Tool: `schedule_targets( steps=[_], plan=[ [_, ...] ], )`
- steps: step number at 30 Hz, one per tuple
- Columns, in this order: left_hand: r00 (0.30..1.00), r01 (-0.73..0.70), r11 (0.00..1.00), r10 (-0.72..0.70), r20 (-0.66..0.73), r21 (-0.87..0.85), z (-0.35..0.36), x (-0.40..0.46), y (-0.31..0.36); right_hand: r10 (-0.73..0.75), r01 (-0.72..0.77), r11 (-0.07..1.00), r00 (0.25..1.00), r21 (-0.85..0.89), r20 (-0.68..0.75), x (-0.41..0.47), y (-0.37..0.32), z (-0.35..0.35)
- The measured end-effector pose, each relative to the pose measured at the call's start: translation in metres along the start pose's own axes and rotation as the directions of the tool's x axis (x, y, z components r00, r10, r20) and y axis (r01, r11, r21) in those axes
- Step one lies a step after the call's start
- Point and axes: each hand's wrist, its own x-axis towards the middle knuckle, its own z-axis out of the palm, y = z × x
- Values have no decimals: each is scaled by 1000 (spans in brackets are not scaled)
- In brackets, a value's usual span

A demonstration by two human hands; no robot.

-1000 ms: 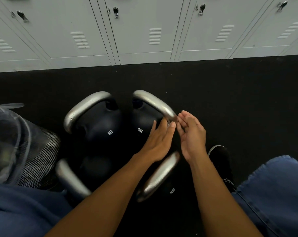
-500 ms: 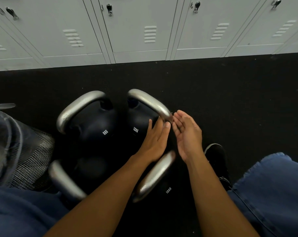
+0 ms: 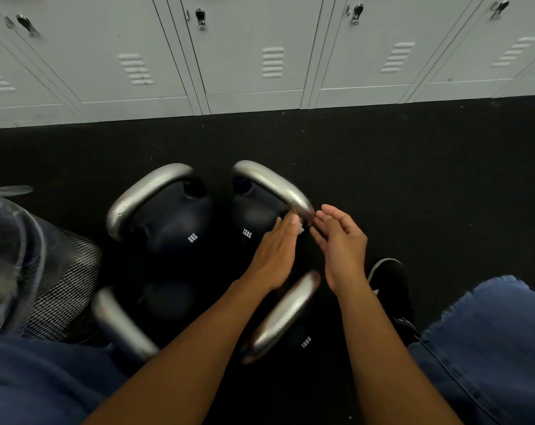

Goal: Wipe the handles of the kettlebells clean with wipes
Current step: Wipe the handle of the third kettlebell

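Four kettlebells sit clustered on the dark floor; I have both hands at the right end of the far-right handle (image 3: 275,185), left hand (image 3: 275,256) flat-fingered, right hand (image 3: 341,240) loosely cupped, a white wipe scrap (image 3: 300,229) between their fingertips, grip unclear. That handle's long axis runs 10 to 4 o'clock. I'd wrap the wipe fully round and stroke along that line.

Head view, steeply downward (wide-angle), close over floor (image 3: 413,167).
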Motion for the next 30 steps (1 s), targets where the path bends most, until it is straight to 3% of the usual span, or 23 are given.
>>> schedule_targets(
  steps=[3,6,9,13,16,18,20,24,30],
  plan=[
    [994,74,973,-88,-57,-219,3,5,-12,-14,15,998,1000,-55,8,1,4,1],
    [996,88,962,-87,18,-260,5,7,-17,-32,33,996,999,-86,20,2,5,-1],
    [985,166,889,-129,114,-427,5,1,7,-64,69,986,997,-151,38,1,4,0],
    [975,215,688,-109,195,-693,5,-4,31,-85,91,974,996,-208,36,-1,3,2],
    [984,174,493,-114,134,-852,9,-9,40,-62,69,976,997,-206,42,-2,2,0],
    [988,121,426,-135,69,-897,18,-12,42,-38,46,976,998,-213,44,-3,1,-2],
    [987,96,432,-159,29,-897,26,-13,40,-36,48,972,998,-228,52,-4,1,-2],
    [977,143,570,-210,25,-809,25,-6,39,-51,70,968,995,-242,84,-7,0,-4],
    [971,1,669,-178,-158,-743,45,-11,51,-57,87,938,994,-337,98,-2,-6,-3]
  ],
)
